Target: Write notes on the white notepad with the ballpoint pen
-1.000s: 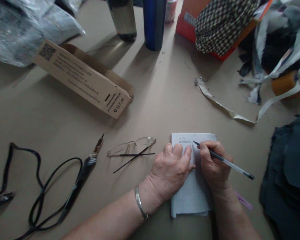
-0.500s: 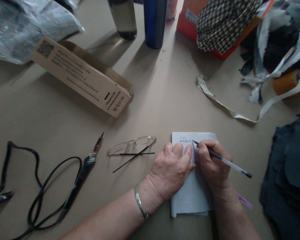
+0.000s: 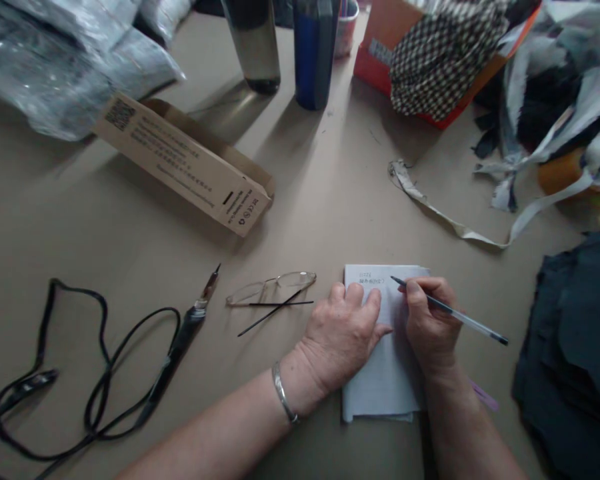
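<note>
A small white notepad (image 3: 380, 393) lies on the table with a few handwritten marks near its top edge. My left hand (image 3: 343, 333), a silver bracelet at its wrist, rests flat on the pad's left half with fingers stretched out. In my right hand (image 3: 433, 323) is a ballpoint pen (image 3: 473, 325) with a clear barrel and dark cap end. Its tip is over the upper part of the page, right of the writing; whether it touches the paper I cannot tell. Folded eyeglasses (image 3: 275, 293) lie left of my left hand.
Left of the glasses lies a soldering-iron-like tool (image 3: 180, 347) with a looped black cord. Behind are an open cardboard box (image 3: 185, 167), a bottle (image 3: 255, 53), a blue flask (image 3: 313, 67) and a red box (image 3: 375, 60). A cloth strip (image 3: 440, 213) and dark fabric pieces (image 3: 570, 360) sit right.
My right hand and the pen have shifted slightly right along the page, and the written line reaches a bit further. My left hand stays on the pad. The camera view has shifted slightly.
</note>
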